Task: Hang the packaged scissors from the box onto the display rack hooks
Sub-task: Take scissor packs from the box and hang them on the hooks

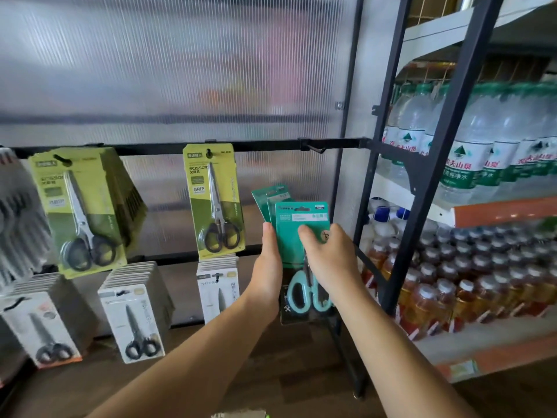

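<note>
While hands [267, 263] [330, 260] hold teal packs [301, 220] | ribbed wall [180, 70], maybe plastic | brown floor [286, 372]

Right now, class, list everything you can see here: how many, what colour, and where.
teal scissors packs: at least three, teal, fanned in both hands below the top rail
empty hook: one, black, top rail, above those packs
yellow-green scissors packs: two hanging groups, top rail, left and middle
white scissors packs: three stacks, lower row
grey packs: one blurred stack, far left
water bottles: many, clear with green labels, right shelf
amber drink bottles: many, shelf below
blue-capped bottles: a few, white, beside the rack post
left hand: one, grips the packs' left edge
right hand: one, pinches the front pack
</note>
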The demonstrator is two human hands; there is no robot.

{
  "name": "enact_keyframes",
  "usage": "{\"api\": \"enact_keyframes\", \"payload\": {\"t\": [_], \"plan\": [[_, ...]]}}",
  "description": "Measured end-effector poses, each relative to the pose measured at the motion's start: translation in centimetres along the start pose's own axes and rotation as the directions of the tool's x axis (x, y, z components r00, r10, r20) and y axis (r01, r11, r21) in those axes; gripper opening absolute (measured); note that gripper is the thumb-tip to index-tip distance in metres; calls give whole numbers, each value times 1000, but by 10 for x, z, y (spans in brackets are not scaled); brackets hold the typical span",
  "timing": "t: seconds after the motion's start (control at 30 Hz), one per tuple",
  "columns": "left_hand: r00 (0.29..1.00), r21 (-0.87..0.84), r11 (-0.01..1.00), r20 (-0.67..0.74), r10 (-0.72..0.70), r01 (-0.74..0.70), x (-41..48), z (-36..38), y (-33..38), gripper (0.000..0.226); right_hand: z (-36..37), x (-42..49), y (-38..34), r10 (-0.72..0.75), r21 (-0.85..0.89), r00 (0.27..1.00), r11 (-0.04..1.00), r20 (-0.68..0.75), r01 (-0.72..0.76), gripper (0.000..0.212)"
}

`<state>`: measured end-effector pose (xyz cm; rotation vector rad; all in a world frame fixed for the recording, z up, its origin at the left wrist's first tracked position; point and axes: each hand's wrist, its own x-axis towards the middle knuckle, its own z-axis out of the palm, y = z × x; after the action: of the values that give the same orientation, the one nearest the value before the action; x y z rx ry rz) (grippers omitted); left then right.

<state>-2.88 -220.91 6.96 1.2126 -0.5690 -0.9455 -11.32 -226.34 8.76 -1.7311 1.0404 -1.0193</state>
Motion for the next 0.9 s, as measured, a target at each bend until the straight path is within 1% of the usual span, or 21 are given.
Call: {"api": "enact_keyframes", "payload": {"t": [0.13, 0.3, 0.37, 0.43, 0.5, 0.57, 0.67, 0.73, 0.77, 0.83, 0.9], "plan": [[999, -37, 998, -20, -43, 43, 5, -1, -3, 58, -2, 0, 4, -63, 72, 997, 996, 43, 60, 24], [991, -118, 984, 40, -129, 133, 10, -3, -5, 62, -11, 1, 13, -92, 86, 983, 993, 157, 79, 19], [984, -133, 976, 69, -164, 172, 10, -4, -4, 63, -11, 2, 17, -122, 92, 974, 990, 190, 106, 16], [978, -134, 972, 112, -177, 191, 11, -5, -2, 62, -11, 2, 16, -177, 145, 961, 978, 211, 148, 7], [969, -132, 974, 193, -157, 184, 10, -6, 3, 62, -11, 4, 13, -260, 172, 946, 958, 194, 228, 14], [958, -144, 976, 260, -124, 165, 10, -9, 4, 61, -12, 5, 8, -292, 130, 938, 954, 187, 271, 12], [947, -143, 977, 302, -112, 161, 17, -16, 1, 59, -9, 7, 7, -249, 92, 941, 968, 228, 234, 4], [947, -134, 979, 303, -104, 151, 25, -21, -5, 65, -6, 7, 7, -211, 39, 952, 977, 222, 207, 12], [946, -157, 978, 312, -84, 138, 27, -23, -7, 68, -3, 7, 8, -201, 4, 958, 979, 204, 204, 17], [940, -263, 955, 340, -40, 135, 28, -27, -12, 75, 3, 5, 10, -192, -66, 967, 976, 170, 206, 25], [932, -351, 924, 361, -19, 155, 28, -31, -14, 77, 7, 3, 13, -193, -87, 968, 974, 159, 208, 28]]}}
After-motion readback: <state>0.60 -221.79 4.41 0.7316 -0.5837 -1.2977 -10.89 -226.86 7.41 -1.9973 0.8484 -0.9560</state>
